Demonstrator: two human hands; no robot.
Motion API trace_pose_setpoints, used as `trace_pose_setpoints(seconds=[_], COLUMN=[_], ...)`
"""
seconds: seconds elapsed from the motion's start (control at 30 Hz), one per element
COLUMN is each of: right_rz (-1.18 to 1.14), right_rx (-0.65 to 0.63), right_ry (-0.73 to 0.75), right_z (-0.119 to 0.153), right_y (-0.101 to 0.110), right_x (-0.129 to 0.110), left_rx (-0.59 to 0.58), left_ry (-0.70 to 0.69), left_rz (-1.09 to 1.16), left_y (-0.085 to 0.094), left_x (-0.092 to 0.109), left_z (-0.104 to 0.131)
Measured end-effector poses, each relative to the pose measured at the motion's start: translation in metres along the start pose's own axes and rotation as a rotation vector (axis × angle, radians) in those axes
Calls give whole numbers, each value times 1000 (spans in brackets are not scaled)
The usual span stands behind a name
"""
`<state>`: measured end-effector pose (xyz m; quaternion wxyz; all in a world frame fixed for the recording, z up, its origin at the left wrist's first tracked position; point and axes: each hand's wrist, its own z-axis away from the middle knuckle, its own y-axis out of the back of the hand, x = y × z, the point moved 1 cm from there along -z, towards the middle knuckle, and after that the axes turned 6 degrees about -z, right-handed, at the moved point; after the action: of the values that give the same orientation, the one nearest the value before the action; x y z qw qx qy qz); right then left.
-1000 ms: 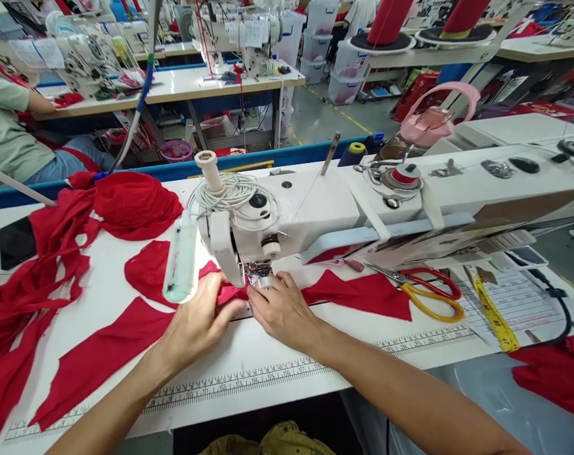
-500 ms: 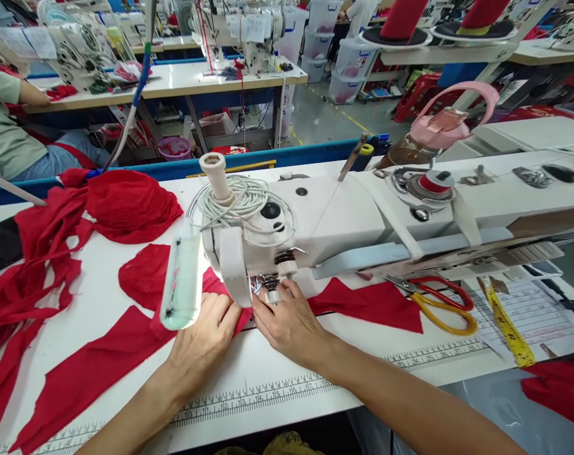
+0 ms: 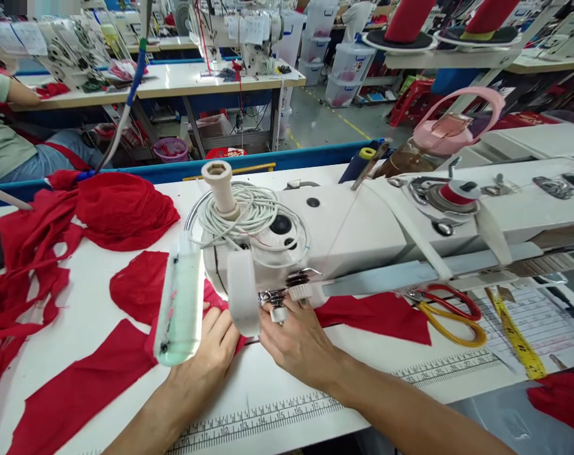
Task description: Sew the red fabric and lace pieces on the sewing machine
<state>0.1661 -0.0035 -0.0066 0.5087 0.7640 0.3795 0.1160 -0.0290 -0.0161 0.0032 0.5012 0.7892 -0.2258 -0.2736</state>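
My left hand (image 3: 206, 346) is on the red fabric (image 3: 85, 373) just left of the sewing machine's head, fingers bent and closed on the cloth; the lamp's glow strip covers part of the hand. My right hand (image 3: 298, 344) is at the needle area of the sewing machine (image 3: 353, 218), fingers closed on the cloth beside the presser foot (image 3: 272, 298). Its fingertips are partly hidden behind the foot and a white knob. More of the red cloth runs out to the right under the machine arm.
Scissors (image 3: 452, 314) with red and yellow handles lie right of the cloth, near a yellow tape measure (image 3: 518, 338) on a written sheet. A ruler strip (image 3: 268, 417) lines the table's front. Red cloth piles (image 3: 120, 212) sit left; a pink-lidded bottle (image 3: 442, 133) stands behind.
The view has shifted slightly, so the machine and the scissors sit lower and further right in the picture. Both hands remain at the needle area; the red fabric's left end appears a little nearer to the machine.
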Motion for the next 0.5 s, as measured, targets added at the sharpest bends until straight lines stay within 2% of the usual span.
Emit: trace_pose_setpoints(seconds=[0.13,0.27,0.5], right_rz=[13,22,-4], right_rx=[-80,-121,-157], right_ry=[-29,1,-9], right_z=[0,0,-3], right_y=[5,4,11], right_x=[1,2,-1], left_rx=[27,70,48], left_ry=[-15,-10,92], left_rz=[-67,-90,164], left_y=[1,4,5], left_x=[2,3,-1], left_z=[-2,-5,-2])
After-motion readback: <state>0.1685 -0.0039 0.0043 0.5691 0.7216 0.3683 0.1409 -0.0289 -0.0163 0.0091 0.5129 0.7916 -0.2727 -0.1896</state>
